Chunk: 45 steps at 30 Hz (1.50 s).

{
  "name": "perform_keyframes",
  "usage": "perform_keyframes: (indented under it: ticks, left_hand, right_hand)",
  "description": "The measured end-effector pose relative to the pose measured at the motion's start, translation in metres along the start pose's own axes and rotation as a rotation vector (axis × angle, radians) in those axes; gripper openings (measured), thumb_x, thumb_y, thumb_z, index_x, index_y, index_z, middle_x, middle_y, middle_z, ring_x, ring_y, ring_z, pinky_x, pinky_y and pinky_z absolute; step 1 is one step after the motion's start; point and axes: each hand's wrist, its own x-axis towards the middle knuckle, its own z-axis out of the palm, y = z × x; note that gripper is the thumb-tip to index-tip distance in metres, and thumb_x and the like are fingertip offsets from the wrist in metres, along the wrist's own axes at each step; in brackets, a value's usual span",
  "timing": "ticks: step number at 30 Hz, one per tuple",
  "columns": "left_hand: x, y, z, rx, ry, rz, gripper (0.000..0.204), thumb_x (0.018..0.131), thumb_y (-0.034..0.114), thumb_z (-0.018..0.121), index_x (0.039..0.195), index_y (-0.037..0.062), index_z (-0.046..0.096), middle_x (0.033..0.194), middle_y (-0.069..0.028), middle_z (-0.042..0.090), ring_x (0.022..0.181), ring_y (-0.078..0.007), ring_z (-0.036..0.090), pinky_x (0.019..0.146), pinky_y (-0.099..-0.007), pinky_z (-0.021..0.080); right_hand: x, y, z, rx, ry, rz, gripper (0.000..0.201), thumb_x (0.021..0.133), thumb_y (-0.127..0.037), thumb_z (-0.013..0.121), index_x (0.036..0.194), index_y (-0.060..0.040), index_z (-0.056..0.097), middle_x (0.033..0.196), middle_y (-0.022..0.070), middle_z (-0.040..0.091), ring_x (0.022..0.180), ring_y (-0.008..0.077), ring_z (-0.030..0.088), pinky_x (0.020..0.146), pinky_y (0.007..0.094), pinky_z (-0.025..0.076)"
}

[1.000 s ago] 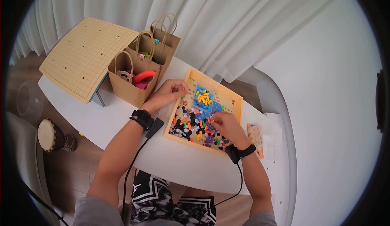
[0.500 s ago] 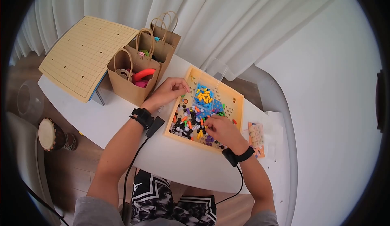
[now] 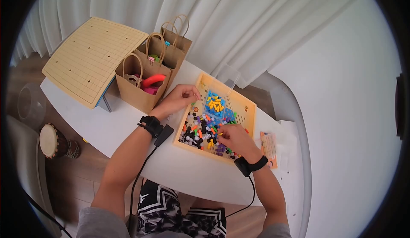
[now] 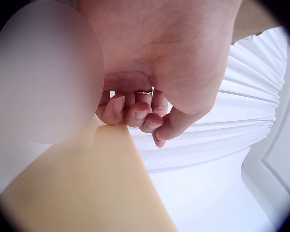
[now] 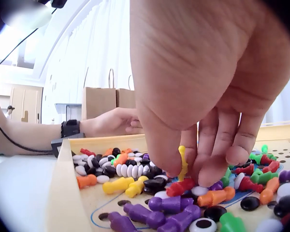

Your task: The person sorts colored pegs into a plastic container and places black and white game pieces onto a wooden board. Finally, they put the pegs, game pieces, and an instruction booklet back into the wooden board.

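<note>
A shallow wooden tray (image 3: 253, 124) holds many small pegs and beads in mixed colours. My right hand (image 3: 239, 139) is over its near right part; in the right wrist view the thumb and index finger of that hand (image 5: 198, 96) pinch a yellow peg (image 5: 182, 162), held upright above a red one (image 5: 180, 187). Purple pegs (image 5: 171, 204) lie just in front. My left hand (image 3: 177, 99) rests at the tray's left edge, fingers loosely curled and holding nothing, also seen in the left wrist view (image 4: 154, 63). A clear box (image 3: 215, 104) of blue and yellow pegs sits inside the tray.
Paper bags (image 3: 139, 95) stand left of the tray, beside a gridded board (image 3: 94, 58). A clear lid (image 3: 227, 76) leans at the tray's far edge. A printed card (image 3: 269, 148) lies to the right. A drum (image 3: 50, 141) stands on the floor.
My right hand has moved left and slightly down across the pegs, and now pinches a yellow peg above them. The left hand has stayed at the tray's edge.
</note>
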Motion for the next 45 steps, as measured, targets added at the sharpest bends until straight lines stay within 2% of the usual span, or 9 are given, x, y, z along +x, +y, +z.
perform_keyframes:
  ticks: [5,7,14,18,20,23,26,32,45]
  left_hand:
    - [0.000,0.000,0.000,0.004,0.001,-0.004,0.006,0.094,0.005,0.065,0.092,0.0035,0.070,0.069,0.0099,0.048,0.066,-0.0002,0.042,0.062,-0.0206,0.034]
    - [0.000,0.000,0.001,0.005,-0.008,-0.008,0.006,0.094,0.005,0.065,0.092,0.0036,0.070,0.069,0.0099,0.048,0.066,-0.0002,0.042,0.062,-0.0207,0.034]
    - [0.000,0.003,0.001,-0.005,0.003,-0.009,0.006,0.094,0.005,0.064,0.092,0.0030,0.070,0.069,0.0095,0.047,0.066,-0.0008,0.042,0.063,-0.0212,0.034]
    - [0.000,0.000,0.000,0.035,0.005,-0.006,0.006,0.094,0.006,0.065,0.093,0.0030,0.070,0.069,0.0092,0.047,0.066,-0.0009,0.042,0.063,-0.0217,0.034]
    - [0.000,0.000,0.000,0.031,0.002,-0.007,0.006,0.094,0.006,0.065,0.093,0.0030,0.070,0.068,0.0091,0.047,0.066,-0.0009,0.043,0.063,-0.0217,0.034]
    - [0.000,-0.001,-0.001,0.025,-0.004,-0.006,0.006,0.094,0.006,0.065,0.093,0.0028,0.070,0.068,0.0089,0.047,0.066,-0.0009,0.043,0.062,-0.0217,0.034]
    - [0.000,-0.001,-0.001,0.018,-0.006,-0.006,0.006,0.094,0.006,0.065,0.093,0.0024,0.070,0.069,0.0088,0.047,0.066,-0.0008,0.042,0.062,-0.0216,0.034]
    - [0.000,0.001,0.000,0.009,-0.003,-0.011,0.007,0.094,0.007,0.065,0.094,0.0019,0.070,0.069,0.0091,0.047,0.066,-0.0006,0.042,0.062,-0.0213,0.033]
    - [-0.001,0.003,0.000,0.037,-0.023,0.006,0.005,0.098,0.006,0.063,0.094,0.0047,0.066,0.071,0.0100,0.046,0.067,-0.0005,0.042,0.064,-0.0203,0.035]
  right_hand:
    - [0.010,0.000,-0.023,0.034,0.009,0.123,0.019,0.091,-0.017,0.071,0.093,0.0022,0.071,0.076,0.0172,0.071,0.069,0.0252,0.072,0.066,0.0375,0.056]
    - [0.025,0.008,-0.026,0.043,0.228,0.047,0.016,0.093,-0.015,0.072,0.097,0.0004,0.072,0.067,0.0097,0.067,0.060,0.0184,0.067,0.062,0.0302,0.053]
    - [0.043,0.016,-0.023,0.105,0.379,-0.070,0.018,0.090,-0.007,0.070,0.106,0.0008,0.070,0.104,0.0180,0.072,0.084,0.0256,0.073,0.074,0.0359,0.058]
    - [0.020,0.005,-0.023,0.063,0.237,-0.008,0.019,0.089,-0.006,0.070,0.108,-0.0003,0.070,0.103,0.0165,0.072,0.085,0.0262,0.073,0.074,0.0372,0.058]
    - [0.007,0.004,-0.014,0.135,0.051,-0.115,0.016,0.090,-0.008,0.072,0.104,-0.0008,0.071,0.099,0.0125,0.072,0.082,0.0212,0.070,0.072,0.0335,0.057]
    - [-0.011,-0.016,-0.001,0.055,-0.097,-0.160,0.017,0.089,-0.011,0.073,0.105,-0.0031,0.070,0.098,0.0119,0.069,0.078,0.0245,0.069,0.073,0.0362,0.057]
    - [-0.018,-0.023,0.010,-0.137,-0.080,-0.193,0.022,0.088,-0.015,0.074,0.107,-0.0056,0.068,0.099,0.0113,0.066,0.084,0.0291,0.069,0.076,0.0388,0.057]
    - [-0.015,-0.024,0.014,-0.204,-0.089,-0.220,0.019,0.091,-0.018,0.071,0.105,-0.0062,0.068,0.101,0.0123,0.065,0.095,0.0338,0.068,0.081,0.0440,0.056]
    - [-0.013,-0.018,0.006,-0.138,-0.090,-0.198,0.013,0.092,-0.015,0.070,0.100,-0.0040,0.069,0.092,0.0127,0.069,0.085,0.0325,0.068,0.076,0.0417,0.055]
